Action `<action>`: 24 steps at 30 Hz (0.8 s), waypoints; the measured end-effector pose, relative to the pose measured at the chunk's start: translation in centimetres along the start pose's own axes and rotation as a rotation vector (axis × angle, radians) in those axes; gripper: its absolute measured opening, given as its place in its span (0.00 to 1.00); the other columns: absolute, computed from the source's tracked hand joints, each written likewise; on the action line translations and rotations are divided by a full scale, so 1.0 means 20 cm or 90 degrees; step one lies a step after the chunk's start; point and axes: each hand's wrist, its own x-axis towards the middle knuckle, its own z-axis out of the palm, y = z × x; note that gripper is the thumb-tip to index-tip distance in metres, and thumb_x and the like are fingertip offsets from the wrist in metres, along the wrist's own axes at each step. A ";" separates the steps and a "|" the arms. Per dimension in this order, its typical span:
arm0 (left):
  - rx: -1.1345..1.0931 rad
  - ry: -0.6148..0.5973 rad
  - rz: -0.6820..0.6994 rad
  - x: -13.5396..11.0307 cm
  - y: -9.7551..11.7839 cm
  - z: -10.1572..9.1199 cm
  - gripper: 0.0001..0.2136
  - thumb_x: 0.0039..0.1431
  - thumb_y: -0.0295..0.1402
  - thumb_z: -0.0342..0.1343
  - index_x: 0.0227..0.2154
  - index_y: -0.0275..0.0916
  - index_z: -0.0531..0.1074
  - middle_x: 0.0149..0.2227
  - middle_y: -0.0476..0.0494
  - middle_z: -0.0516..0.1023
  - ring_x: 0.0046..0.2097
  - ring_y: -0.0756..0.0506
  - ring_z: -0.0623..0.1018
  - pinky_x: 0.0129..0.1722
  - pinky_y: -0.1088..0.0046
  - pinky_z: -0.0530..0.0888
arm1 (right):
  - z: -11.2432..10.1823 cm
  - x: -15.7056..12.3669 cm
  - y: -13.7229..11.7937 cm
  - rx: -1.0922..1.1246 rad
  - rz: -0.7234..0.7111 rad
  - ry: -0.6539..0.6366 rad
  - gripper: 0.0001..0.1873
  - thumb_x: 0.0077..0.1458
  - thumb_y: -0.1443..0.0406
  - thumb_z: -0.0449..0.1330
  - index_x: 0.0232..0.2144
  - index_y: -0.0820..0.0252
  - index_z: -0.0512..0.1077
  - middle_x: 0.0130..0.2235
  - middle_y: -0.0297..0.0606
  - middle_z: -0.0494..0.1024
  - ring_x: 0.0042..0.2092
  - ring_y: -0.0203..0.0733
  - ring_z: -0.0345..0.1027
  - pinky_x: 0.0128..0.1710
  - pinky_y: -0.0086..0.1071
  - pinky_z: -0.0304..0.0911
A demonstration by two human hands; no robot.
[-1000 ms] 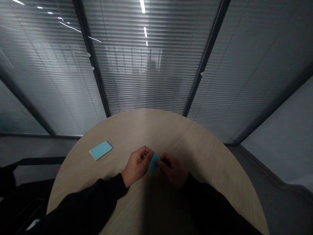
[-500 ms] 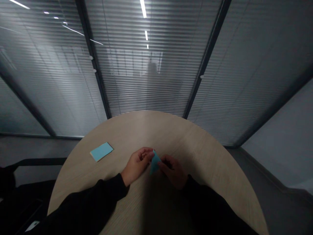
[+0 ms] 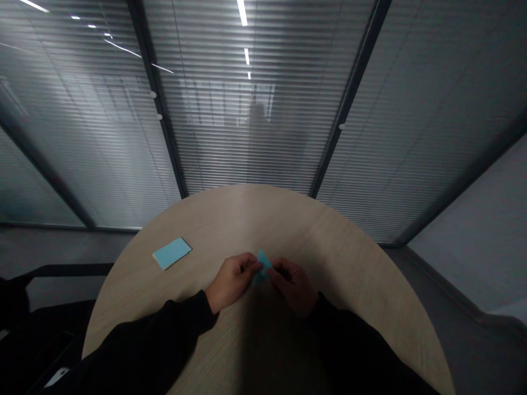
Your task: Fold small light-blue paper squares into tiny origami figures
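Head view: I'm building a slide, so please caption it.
Left hand and right hand pinch a blue paper over a round-edged table, a blue pad to the left.

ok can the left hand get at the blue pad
Probably yes: the pad lies on the table to the left of the left hand, with nothing seen between them. That hand is pinching the paper, though, so it may need to let go first.

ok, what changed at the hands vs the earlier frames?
Left hand: fingertips slid from the upper tip of the small blue paper down toward its middle, so that tip now pokes up above the thumb. No full release seen.

Unchanged: right hand pinching the paper's right side; blue pad lying on the table.
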 end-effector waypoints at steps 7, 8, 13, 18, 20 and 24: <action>0.018 -0.056 0.035 0.00 0.01 0.00 0.11 0.61 0.40 0.54 0.33 0.36 0.73 0.29 0.46 0.76 0.30 0.49 0.72 0.31 0.74 0.67 | 0.00 0.00 -0.01 0.040 0.033 0.040 0.16 0.57 0.52 0.57 0.28 0.59 0.67 0.23 0.30 0.68 0.25 0.35 0.62 0.26 0.29 0.58; 0.021 -0.061 0.028 0.00 0.01 0.00 0.11 0.61 0.39 0.54 0.32 0.36 0.73 0.28 0.46 0.76 0.29 0.49 0.72 0.31 0.74 0.67 | -0.01 0.00 -0.01 0.043 0.035 0.044 0.16 0.57 0.52 0.57 0.28 0.59 0.67 0.23 0.30 0.68 0.25 0.35 0.62 0.27 0.29 0.58; 0.074 -0.018 0.010 0.00 -0.01 0.01 0.10 0.61 0.37 0.52 0.29 0.37 0.71 0.24 0.49 0.73 0.26 0.50 0.70 0.26 0.76 0.64 | -0.01 0.01 -0.01 0.017 0.036 0.040 0.17 0.56 0.52 0.57 0.28 0.59 0.68 0.24 0.31 0.69 0.26 0.36 0.63 0.26 0.29 0.59; 0.112 0.000 0.015 0.01 -0.03 0.00 0.10 0.63 0.36 0.50 0.29 0.37 0.69 0.23 0.50 0.71 0.26 0.50 0.69 0.26 0.76 0.63 | -0.01 0.01 0.00 0.022 0.047 0.029 0.18 0.56 0.51 0.56 0.29 0.60 0.69 0.25 0.32 0.70 0.26 0.35 0.64 0.27 0.29 0.59; 0.135 -0.014 0.029 0.01 -0.02 0.00 0.10 0.64 0.36 0.48 0.29 0.38 0.68 0.23 0.51 0.70 0.26 0.50 0.69 0.26 0.75 0.62 | -0.01 0.01 0.01 0.016 0.048 0.028 0.18 0.56 0.51 0.56 0.30 0.60 0.70 0.25 0.33 0.71 0.26 0.35 0.64 0.26 0.29 0.59; 0.240 -0.015 0.087 0.00 0.01 -0.02 0.11 0.65 0.36 0.47 0.29 0.38 0.67 0.23 0.51 0.68 0.26 0.50 0.67 0.27 0.74 0.60 | -0.02 0.01 0.00 0.003 0.045 0.036 0.17 0.57 0.52 0.56 0.28 0.60 0.70 0.24 0.32 0.71 0.25 0.35 0.63 0.26 0.28 0.59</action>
